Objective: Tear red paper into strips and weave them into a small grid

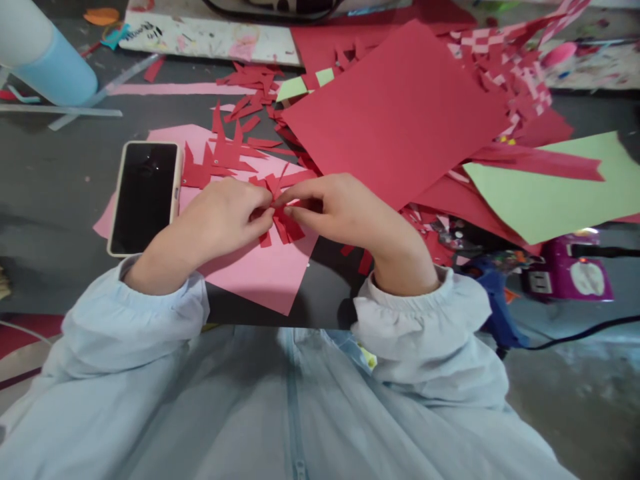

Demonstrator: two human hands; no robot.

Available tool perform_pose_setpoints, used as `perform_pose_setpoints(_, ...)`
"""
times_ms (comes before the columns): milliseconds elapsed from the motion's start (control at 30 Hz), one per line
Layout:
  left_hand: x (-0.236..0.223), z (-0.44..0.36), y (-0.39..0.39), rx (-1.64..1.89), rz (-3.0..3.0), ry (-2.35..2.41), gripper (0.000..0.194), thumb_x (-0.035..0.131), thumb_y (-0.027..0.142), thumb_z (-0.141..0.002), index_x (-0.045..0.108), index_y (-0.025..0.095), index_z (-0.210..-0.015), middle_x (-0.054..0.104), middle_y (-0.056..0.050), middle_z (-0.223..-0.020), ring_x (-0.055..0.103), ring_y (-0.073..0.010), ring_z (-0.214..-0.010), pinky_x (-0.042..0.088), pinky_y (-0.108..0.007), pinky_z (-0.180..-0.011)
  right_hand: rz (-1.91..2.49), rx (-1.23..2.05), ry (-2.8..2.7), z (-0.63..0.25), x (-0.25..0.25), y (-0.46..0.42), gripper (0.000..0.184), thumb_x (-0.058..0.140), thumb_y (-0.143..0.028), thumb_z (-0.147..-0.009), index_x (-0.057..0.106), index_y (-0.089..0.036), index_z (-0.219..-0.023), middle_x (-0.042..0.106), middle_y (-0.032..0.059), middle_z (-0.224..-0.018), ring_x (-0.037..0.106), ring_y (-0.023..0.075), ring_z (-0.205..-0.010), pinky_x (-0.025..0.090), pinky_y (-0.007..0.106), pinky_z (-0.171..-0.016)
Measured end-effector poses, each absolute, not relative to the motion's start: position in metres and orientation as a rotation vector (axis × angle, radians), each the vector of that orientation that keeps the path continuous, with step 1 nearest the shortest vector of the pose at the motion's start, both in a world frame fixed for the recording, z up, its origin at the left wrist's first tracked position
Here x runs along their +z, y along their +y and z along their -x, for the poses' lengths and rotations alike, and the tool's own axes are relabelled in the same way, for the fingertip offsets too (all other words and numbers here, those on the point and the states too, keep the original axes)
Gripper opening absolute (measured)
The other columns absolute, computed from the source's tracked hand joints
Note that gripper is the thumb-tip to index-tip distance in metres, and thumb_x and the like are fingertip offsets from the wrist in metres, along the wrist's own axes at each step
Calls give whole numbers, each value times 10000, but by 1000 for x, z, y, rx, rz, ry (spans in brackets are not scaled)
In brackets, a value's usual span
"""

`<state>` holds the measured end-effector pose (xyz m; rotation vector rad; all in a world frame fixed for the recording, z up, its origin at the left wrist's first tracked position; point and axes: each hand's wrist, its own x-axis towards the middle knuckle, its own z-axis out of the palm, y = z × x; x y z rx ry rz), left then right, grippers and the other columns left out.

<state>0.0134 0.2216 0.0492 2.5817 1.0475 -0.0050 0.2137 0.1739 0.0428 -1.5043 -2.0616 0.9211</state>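
Note:
Both hands meet over a piece of red paper cut into strips (287,228), which lies on a pink sheet (260,280). My left hand (225,210) comes in from the left, with thumb and forefinger pinched at the paper's middle. From the right, my right hand (337,207) touches the same spot, its thumb and forefinger tips close together on the paper. The fingers partly hide the cut paper. Spiky red paper cut-outs (225,153) lie just beyond my left hand. A phone with a dark screen (145,197) sits by my left wrist.
A large red sheet (400,113) covers red scraps at the back. Green paper (560,187) lies at right, above a blue glue gun (493,300) with a cord and a purple box (570,270). Clear glue sticks (107,90) and a blue-and-white bottle (60,67) are at left.

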Motion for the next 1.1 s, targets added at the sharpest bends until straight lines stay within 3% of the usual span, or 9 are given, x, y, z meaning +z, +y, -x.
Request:
perform_pose_setpoints(300, 46, -12, 224, 16, -2558, 1042, 270, 481, 308, -892, 568, 195, -662, 588, -28, -632, 506, -157, -603, 286, -306, -556, 1672, 824, -2141, -217, 38, 176, 221, 671, -247, -834, 799, -199, -1008, 755, 43, -855, 630, 178, -748, 406, 311, -703)
perform_pose_setpoints(567, 48, -13, 222, 50, -2546, 1036, 257, 493, 284, -868, 517, 198, -627, 555, -12, -598, 480, -143, -576, 278, -299, -536, 1693, 847, -2276, -215, 45, 173, 394, 828, -279, -698, 748, -186, -1073, 719, 34, -902, 607, 182, -778, 381, 304, -665)
perform_pose_setpoints(1100, 46, -13, 224, 35, -2574, 1012, 243, 515, 252, -867, 557, 198, -633, 569, -16, -597, 489, -148, -579, 285, -294, -558, 1680, 860, -2274, -212, 40, 178, 113, 759, -236, -805, 744, -173, -898, 704, 38, -834, 581, 165, -752, 360, 296, -671)
